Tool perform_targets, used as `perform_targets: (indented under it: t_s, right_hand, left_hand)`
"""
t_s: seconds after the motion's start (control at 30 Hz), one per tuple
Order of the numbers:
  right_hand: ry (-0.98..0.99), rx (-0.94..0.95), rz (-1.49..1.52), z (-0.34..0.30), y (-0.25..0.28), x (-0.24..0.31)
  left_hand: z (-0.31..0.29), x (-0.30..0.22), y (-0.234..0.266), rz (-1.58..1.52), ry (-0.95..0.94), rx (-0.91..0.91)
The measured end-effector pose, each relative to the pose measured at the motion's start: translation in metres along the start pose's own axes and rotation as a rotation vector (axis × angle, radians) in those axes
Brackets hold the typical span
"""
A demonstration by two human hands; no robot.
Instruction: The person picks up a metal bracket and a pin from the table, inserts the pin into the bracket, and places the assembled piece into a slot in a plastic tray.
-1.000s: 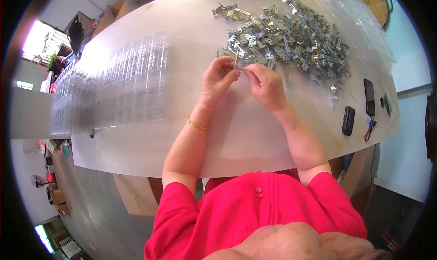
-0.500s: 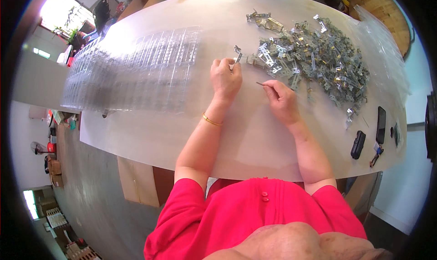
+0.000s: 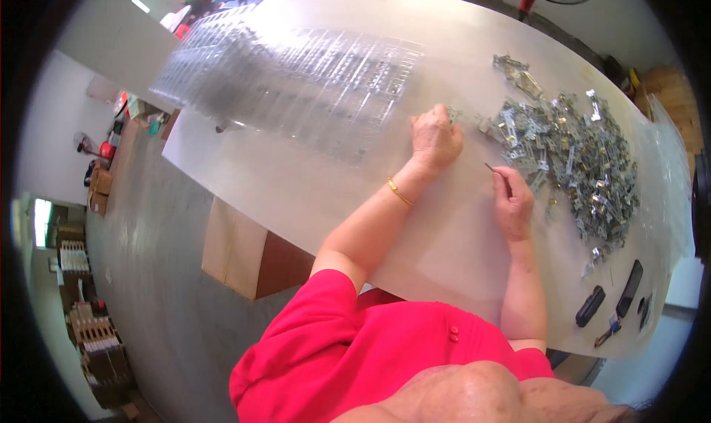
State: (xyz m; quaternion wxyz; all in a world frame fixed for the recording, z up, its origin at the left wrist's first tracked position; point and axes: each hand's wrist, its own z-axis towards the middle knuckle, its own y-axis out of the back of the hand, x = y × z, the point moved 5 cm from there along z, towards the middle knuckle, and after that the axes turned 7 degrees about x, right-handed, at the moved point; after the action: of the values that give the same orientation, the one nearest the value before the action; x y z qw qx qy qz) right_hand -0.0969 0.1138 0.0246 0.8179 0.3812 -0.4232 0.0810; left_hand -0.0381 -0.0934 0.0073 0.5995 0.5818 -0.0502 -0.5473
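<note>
My left hand (image 3: 435,138), with a gold bangle at the wrist, is closed over the table left of a metal heap. A small metal bracket (image 3: 454,115) shows at its fingertips, mostly hidden by the fingers. To its right and nearer me, my right hand (image 3: 513,204) pinches a thin dark rod (image 3: 489,167) between thumb and forefinger, its tip pointing up and left. Beyond the right hand spreads the heap of small metal brackets (image 3: 570,164), silver with some brass-coloured parts. A few brackets (image 3: 485,124) lie at the heap's left edge, close to my left hand.
Clear plastic trays (image 3: 318,75) with many compartments cover the table's left side. At the right are a black phone (image 3: 629,288), a black case (image 3: 590,307), keys (image 3: 607,332) and clear plastic sheeting (image 3: 670,178). A cardboard box (image 3: 235,247) stands below the table's left edge.
The view has turned, so the table now slants down to the right. My left hand has rolled over, and the bracket that stood up from its fingers is mostly hidden. The right hand keeps its rod.
</note>
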Motion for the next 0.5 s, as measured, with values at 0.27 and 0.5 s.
perform_targets:
  t_s: [0.27,0.5]
  right_hand:
    - [-0.041,0.027,0.073,0.0,-0.006,-0.012]
    - [-0.14,0.03,0.292,0.0,-0.008,-0.023]
  left_hand:
    - [0.0,0.007,-0.002,-0.005,0.036,0.01]
    - [-0.004,-0.041,0.072,-0.212,-0.099,-0.03]
